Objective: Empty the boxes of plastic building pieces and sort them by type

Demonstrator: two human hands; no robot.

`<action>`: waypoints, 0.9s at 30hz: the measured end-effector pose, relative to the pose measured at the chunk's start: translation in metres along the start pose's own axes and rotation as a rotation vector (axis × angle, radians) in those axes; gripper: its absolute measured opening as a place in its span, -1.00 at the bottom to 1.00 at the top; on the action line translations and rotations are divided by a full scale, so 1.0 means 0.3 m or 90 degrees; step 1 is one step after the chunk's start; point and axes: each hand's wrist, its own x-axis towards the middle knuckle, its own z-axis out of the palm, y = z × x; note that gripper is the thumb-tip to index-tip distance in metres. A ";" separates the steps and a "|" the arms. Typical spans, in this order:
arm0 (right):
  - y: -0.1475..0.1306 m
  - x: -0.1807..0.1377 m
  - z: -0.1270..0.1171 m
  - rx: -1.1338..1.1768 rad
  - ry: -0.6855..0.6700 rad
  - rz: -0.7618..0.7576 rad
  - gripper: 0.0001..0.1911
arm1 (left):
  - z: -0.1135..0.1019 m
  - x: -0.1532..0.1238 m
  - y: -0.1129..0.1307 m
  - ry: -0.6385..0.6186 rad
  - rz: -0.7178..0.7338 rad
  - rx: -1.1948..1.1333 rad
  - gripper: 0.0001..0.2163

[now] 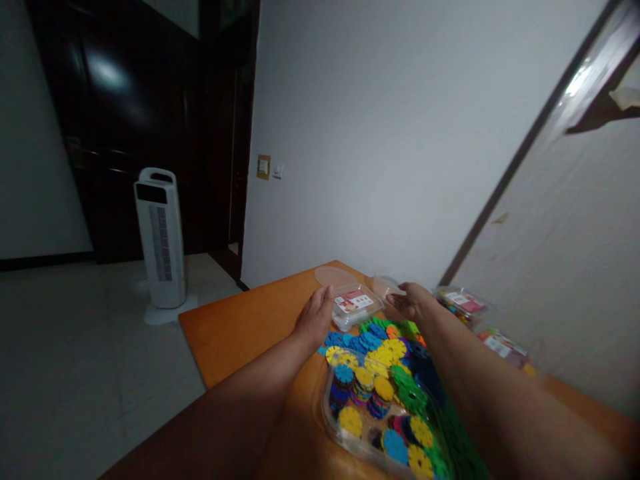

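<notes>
Near the middle of the table, a clear plastic container [356, 303] with a red and white label sits between my two hands. My left hand [316, 312] is at its left side, fingers stretched out; whether they touch it I cannot tell. To the right of the container, my right hand [411, 301] has its fingers apart and slightly bent, close to a clear round piece of plastic [386, 287]. Toward me lie notched plastic discs, including yellow discs [393, 349], blue discs [369, 339] and green discs [407, 387]. A clear tray [333, 427] holds stacked discs.
A clear round lid [333, 275] lies toward the table's [250, 333] far corner. Two labelled packs stand by the wall at right: one pack [463, 303] and a nearer pack [503, 347]. A white tower heater or fan [161, 240] stands on the floor at left.
</notes>
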 end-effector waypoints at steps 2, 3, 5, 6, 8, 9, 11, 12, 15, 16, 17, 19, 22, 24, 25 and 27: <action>0.002 -0.043 -0.010 -0.018 -0.002 -0.037 -0.67 | -0.001 -0.003 0.007 0.006 -0.001 0.002 -0.34; 0.004 -0.072 -0.019 -0.028 -0.005 -0.065 -0.71 | -0.001 -0.003 0.009 0.010 -0.002 0.002 -0.34; 0.010 -0.145 -0.047 -0.052 -0.022 -0.132 -0.83 | 0.000 -0.002 0.011 0.015 -0.004 -0.001 -0.34; 0.016 -0.190 -0.068 -0.066 -0.040 -0.165 -0.88 | 0.001 -0.001 0.010 0.014 -0.005 -0.003 -0.33; 0.035 -0.297 -0.125 -0.114 -0.087 -0.220 -0.92 | 0.002 0.004 0.006 0.010 -0.004 -0.003 -0.33; 0.050 -0.358 -0.159 -0.159 -0.127 -0.258 -0.93 | 0.002 0.006 0.003 0.006 -0.002 -0.003 -0.33; 0.093 -0.488 -0.233 -0.399 -0.231 -0.486 -0.85 | 0.003 0.012 -0.002 0.001 0.002 -0.006 -0.32; 0.121 -0.554 -0.268 -0.484 -0.245 -0.587 -0.79 | 0.004 0.014 -0.004 0.000 0.005 -0.009 -0.32; 0.216 -0.719 -0.349 -0.639 -0.308 -0.797 -0.73 | 0.004 0.017 -0.007 0.003 0.008 -0.015 -0.32; 0.247 -0.754 -0.366 -0.675 -0.326 -0.867 -0.75 | 0.003 0.017 -0.007 0.003 0.007 -0.014 -0.32; 0.277 -0.779 -0.378 -0.722 -0.308 -0.917 -0.75 | 0.003 0.017 -0.006 0.003 0.006 -0.013 -0.32; 0.324 -0.798 -0.393 -0.797 -0.280 -0.978 -0.76 | 0.002 0.015 -0.003 0.006 0.005 -0.012 -0.31; 0.362 -0.789 -0.403 -0.854 -0.258 -0.990 -0.80 | -0.001 0.012 0.003 0.012 0.000 -0.019 -0.31; 0.365 -0.784 -0.407 -0.836 -0.251 -0.982 -0.78 | -0.002 0.009 0.009 0.013 -0.007 -0.024 -0.32; 0.361 -0.783 -0.409 -0.808 -0.247 -0.976 -0.77 | -0.003 0.007 0.012 0.012 -0.008 -0.025 -0.32; 0.347 -0.782 -0.414 -0.732 -0.238 -0.944 -0.78 | -0.004 0.004 0.017 0.009 -0.005 -0.026 -0.33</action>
